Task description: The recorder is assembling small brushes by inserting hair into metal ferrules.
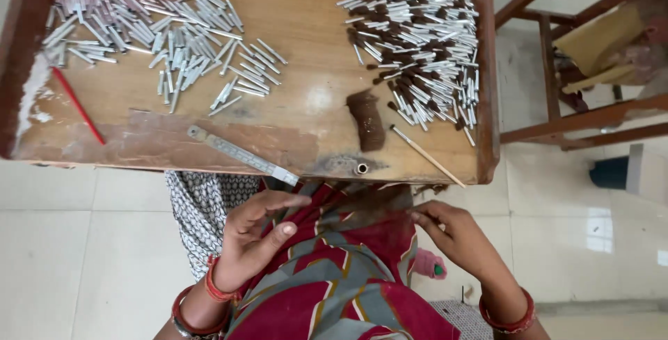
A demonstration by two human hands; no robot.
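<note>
My left hand [256, 234] hovers over my lap with the palm turned up and the fingers spread, holding nothing. My right hand [454, 234] is further right, its fingertips drawn together on a fold of the red patterned cloth [348, 270] that covers my lap. Both hands are below the near edge of the wooden table [306, 114]. On the table, just beyond my hands, are a small upright tube [361, 168], a brown lump [367, 120], a thin wooden stick [426, 155] and a flat metal strip [242, 155].
A pile of plain white tubes [149, 30] lies at the table's back left, and a pile of brown-tipped tubes [417, 41] at the back right. A red stick [78, 105] lies at the left. A wooden chair frame [557, 68] stands to the right on a tiled floor.
</note>
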